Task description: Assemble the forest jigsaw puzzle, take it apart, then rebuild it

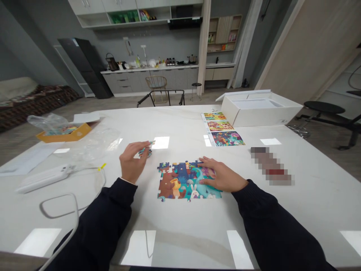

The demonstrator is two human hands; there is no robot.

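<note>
On the glossy white table (186,218), a partly assembled jigsaw puzzle (183,184) lies flat, the right hand (224,175) resting on its right side, fingers spread and gripping nothing. Up and left of it, the left hand (132,160) pinches a small jigsaw piece (152,142) between thumb and forefinger, beside loose pieces (149,153). Beyond are a picture sheet (224,130), a yellow tray (66,136) and an open white box (261,114), then a kitchen counter (169,68).

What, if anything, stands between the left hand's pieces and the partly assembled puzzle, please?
Nothing visible: white tabletop lies between the jigsaw pieces at the left hand and the left side of the jigsaw puzzle. The right hand covers part of its right side.
</note>
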